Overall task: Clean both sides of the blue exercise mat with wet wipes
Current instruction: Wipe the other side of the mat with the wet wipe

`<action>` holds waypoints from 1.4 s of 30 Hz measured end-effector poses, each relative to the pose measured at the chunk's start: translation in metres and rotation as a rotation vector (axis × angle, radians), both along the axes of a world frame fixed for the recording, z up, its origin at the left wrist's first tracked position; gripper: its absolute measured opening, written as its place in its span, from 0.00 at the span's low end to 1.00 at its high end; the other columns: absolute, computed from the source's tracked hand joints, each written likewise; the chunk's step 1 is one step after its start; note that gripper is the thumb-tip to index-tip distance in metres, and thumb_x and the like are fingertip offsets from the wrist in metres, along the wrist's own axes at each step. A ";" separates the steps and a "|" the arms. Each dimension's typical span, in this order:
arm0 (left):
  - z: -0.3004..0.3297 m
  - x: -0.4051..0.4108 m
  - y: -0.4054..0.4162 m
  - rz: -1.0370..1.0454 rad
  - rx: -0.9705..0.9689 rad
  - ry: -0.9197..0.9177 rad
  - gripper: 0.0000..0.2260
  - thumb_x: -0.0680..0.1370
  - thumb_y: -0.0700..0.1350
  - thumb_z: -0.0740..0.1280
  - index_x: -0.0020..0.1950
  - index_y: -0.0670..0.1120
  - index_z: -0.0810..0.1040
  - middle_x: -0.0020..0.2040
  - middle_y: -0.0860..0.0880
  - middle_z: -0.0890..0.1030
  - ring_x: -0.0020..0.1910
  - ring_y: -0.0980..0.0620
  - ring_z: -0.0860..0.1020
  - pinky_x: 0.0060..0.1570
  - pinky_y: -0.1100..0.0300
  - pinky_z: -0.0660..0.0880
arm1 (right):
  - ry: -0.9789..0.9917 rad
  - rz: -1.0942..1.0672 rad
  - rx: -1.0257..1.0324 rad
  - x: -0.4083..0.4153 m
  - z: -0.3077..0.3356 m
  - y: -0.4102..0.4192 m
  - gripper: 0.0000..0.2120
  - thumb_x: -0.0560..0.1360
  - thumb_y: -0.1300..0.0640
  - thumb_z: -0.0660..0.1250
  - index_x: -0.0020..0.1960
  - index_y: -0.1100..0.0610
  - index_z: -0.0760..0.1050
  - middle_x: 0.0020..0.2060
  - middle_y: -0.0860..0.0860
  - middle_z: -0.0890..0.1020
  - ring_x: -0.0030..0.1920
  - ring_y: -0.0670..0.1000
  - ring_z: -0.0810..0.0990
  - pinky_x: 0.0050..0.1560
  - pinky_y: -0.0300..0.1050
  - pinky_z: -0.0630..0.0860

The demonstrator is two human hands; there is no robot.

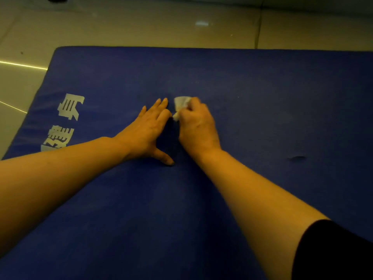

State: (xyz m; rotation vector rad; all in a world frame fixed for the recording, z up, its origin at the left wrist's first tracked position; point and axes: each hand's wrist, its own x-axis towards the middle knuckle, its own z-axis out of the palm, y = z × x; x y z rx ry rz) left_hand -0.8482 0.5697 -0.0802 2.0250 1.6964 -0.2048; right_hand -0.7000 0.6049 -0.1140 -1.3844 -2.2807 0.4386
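Observation:
The blue exercise mat (262, 98) lies flat on the floor and fills most of the head view, with white printed characters (69, 107) near its left edge. My left hand (150, 131) rests flat on the mat at its middle, fingers straight and thumb spread. Just to its right, my right hand (198, 127) grips a crumpled white wet wipe (180, 103) and presses it against the mat surface. Part of the wipe sticks out past my fingers; the rest is hidden under my hand.
Shiny beige floor tiles (141, 27) surround the mat at the far side and on the left. A small dent or tear (296, 158) marks the mat at the right. A black sleeve (333, 253) shows at the bottom right.

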 end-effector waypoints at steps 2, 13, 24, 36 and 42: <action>-0.001 -0.001 0.000 0.013 0.006 -0.023 0.54 0.56 0.66 0.76 0.73 0.42 0.60 0.79 0.45 0.43 0.78 0.48 0.40 0.76 0.45 0.42 | -0.007 0.108 0.022 0.001 -0.003 0.007 0.06 0.71 0.66 0.67 0.48 0.65 0.78 0.49 0.60 0.76 0.45 0.61 0.74 0.36 0.45 0.68; -0.006 -0.004 0.000 0.004 0.071 -0.012 0.63 0.55 0.68 0.76 0.79 0.42 0.48 0.80 0.47 0.48 0.78 0.51 0.44 0.76 0.51 0.43 | 0.132 -0.130 0.013 -0.002 -0.006 0.036 0.08 0.73 0.64 0.64 0.49 0.66 0.78 0.52 0.61 0.75 0.49 0.61 0.74 0.43 0.48 0.71; -0.012 -0.009 0.020 0.018 0.414 -0.032 0.30 0.78 0.62 0.56 0.67 0.40 0.71 0.56 0.40 0.76 0.52 0.40 0.75 0.52 0.48 0.73 | 0.286 -0.446 -0.148 0.022 0.001 0.091 0.12 0.73 0.63 0.64 0.56 0.62 0.71 0.51 0.54 0.76 0.50 0.53 0.76 0.45 0.41 0.73; -0.041 0.017 0.075 0.090 0.490 -0.051 0.29 0.80 0.55 0.57 0.73 0.36 0.66 0.73 0.37 0.65 0.73 0.39 0.63 0.72 0.47 0.61 | 0.219 -0.398 -0.003 0.022 -0.007 0.109 0.09 0.73 0.66 0.61 0.50 0.64 0.77 0.52 0.62 0.75 0.51 0.61 0.74 0.46 0.44 0.67; -0.047 0.024 0.074 0.168 0.498 -0.073 0.28 0.79 0.55 0.55 0.72 0.38 0.66 0.71 0.39 0.68 0.70 0.41 0.67 0.72 0.48 0.62 | -0.026 0.033 0.064 0.004 -0.006 0.106 0.12 0.75 0.61 0.63 0.57 0.60 0.76 0.56 0.56 0.72 0.53 0.56 0.71 0.43 0.44 0.67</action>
